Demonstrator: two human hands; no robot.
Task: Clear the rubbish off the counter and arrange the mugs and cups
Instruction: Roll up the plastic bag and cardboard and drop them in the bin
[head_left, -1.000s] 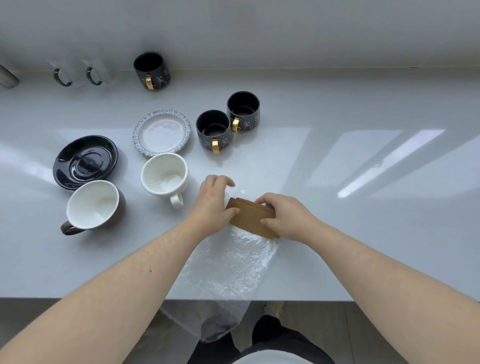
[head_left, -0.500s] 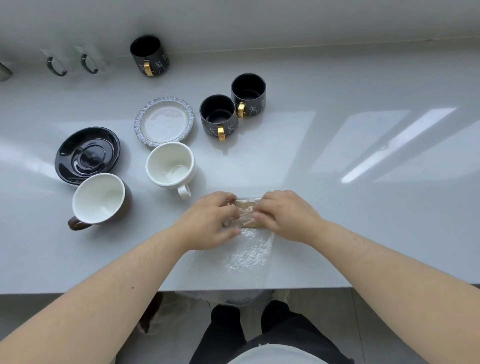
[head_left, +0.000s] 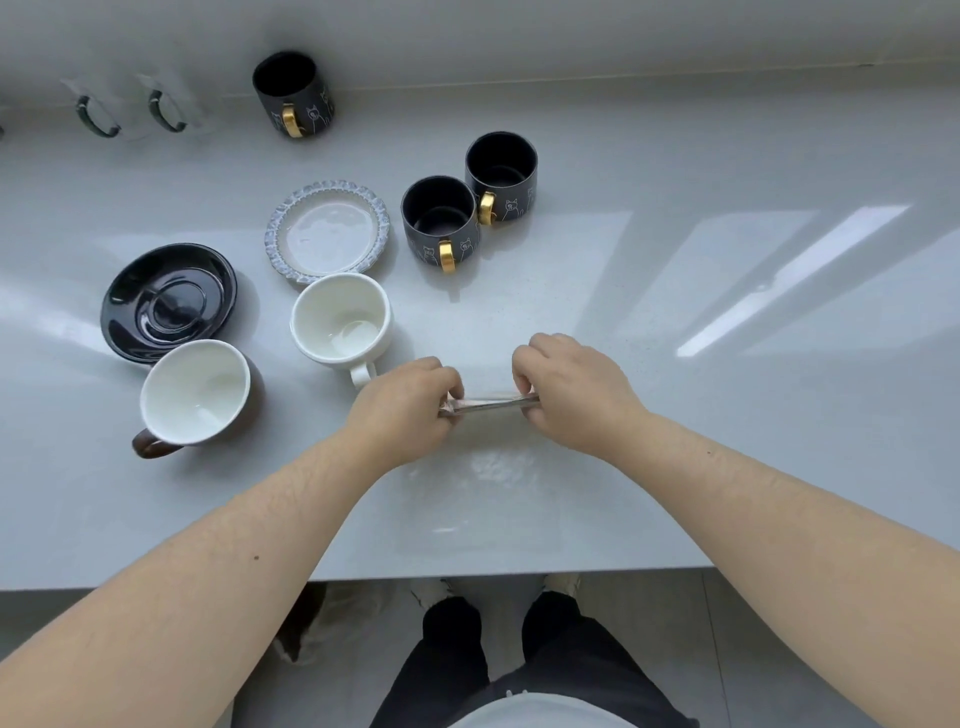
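Observation:
My left hand (head_left: 402, 410) and my right hand (head_left: 571, 395) both pinch a thin roll of clear plastic wrap (head_left: 491, 404) wound around a brown card, seen edge-on between them. The loose sheet of wrap (head_left: 480, 499) lies flat on the counter toward me. Three dark mugs with gold handles stand behind: one (head_left: 440, 221), one (head_left: 501, 174) and a far one (head_left: 293, 91). A white cup (head_left: 340, 319) sits just left of my left hand. A brown-outside cup (head_left: 195, 389) stands farther left.
A blue-rimmed saucer (head_left: 327, 234) and a black saucer (head_left: 169, 301) lie behind the cups. Two clear glass mugs with dark handles (head_left: 96, 117) (head_left: 166, 111) stand at the back left by the wall. The counter's front edge (head_left: 467, 574) runs just below the wrap.
The brown card has been rolled over into the plastic wrap. The sheet that hung over the counter edge has been pulled up onto the counter, and the roll now stands on edge.

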